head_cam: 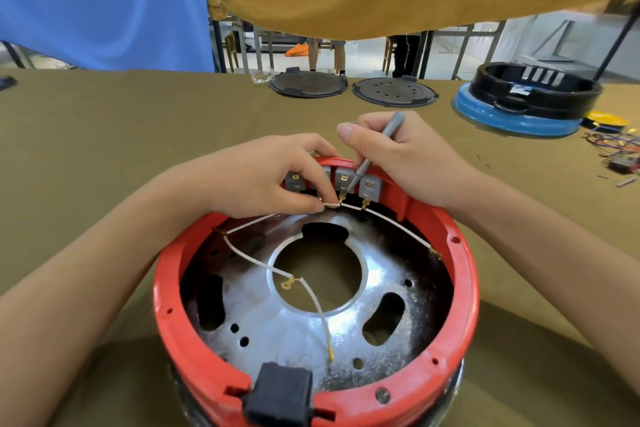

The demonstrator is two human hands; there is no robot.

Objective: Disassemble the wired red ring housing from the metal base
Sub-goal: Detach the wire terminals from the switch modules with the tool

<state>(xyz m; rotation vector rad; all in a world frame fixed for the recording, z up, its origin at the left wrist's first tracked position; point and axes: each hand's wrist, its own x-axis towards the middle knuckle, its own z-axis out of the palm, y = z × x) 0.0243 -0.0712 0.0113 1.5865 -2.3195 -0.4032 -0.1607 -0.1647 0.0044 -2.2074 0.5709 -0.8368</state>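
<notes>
**Freeing a wire terminal at the ring's far side**

Head view: the red ring [464, 291] is sitting on the metal base [277, 329] at the near edge of the table [104, 135], right in front of the person. The left hand [266, 177] is pinching a white wire [330, 205] just beside its brass terminal [342, 198]. The right hand [408, 156] is gripping a grey tool [377, 149], its tip resting by the grey switch blocks [343, 180]. To do this well, I judge, the tool should be levering at the terminal while the left hand is pulling straight along the wire, not sideways. Other white leads are lying loose across the base and could be snagging. Two dark lids [308, 83], a black-and-blue housing [526, 97] and scattered wire scraps [613, 146] are lying well apart at the far edge.
</notes>
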